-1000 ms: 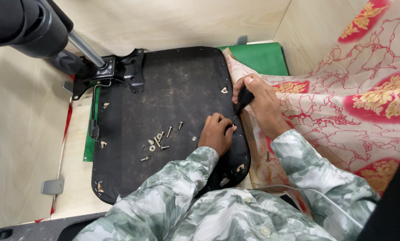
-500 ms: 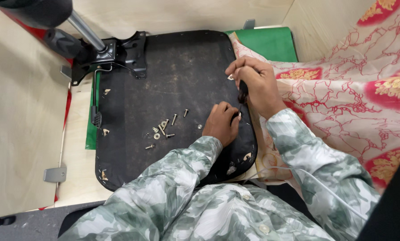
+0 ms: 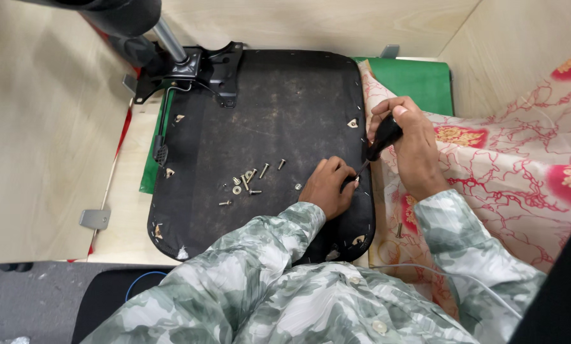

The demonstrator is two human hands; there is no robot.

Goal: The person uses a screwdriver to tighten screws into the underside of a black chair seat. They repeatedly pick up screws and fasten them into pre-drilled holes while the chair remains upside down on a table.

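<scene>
The right hand (image 3: 413,150) is gripping the screwdriver (image 3: 378,143) by its stiff black handle; the left hand's (image 3: 327,186) fingers are pinching at its tip on the rigid seat base (image 3: 260,102).

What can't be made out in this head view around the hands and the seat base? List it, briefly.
- Screwdriver tip: head view, hidden behind the left hand; whether it sits in a screw cannot be told.
- Handle end: wrapped by the right hand.
- Loose screws on the black seat base: too small to tell their types.
- Chair column: cut off by the top edge.
- Seat base's near edge: covered by the camouflage sleeves.
</scene>
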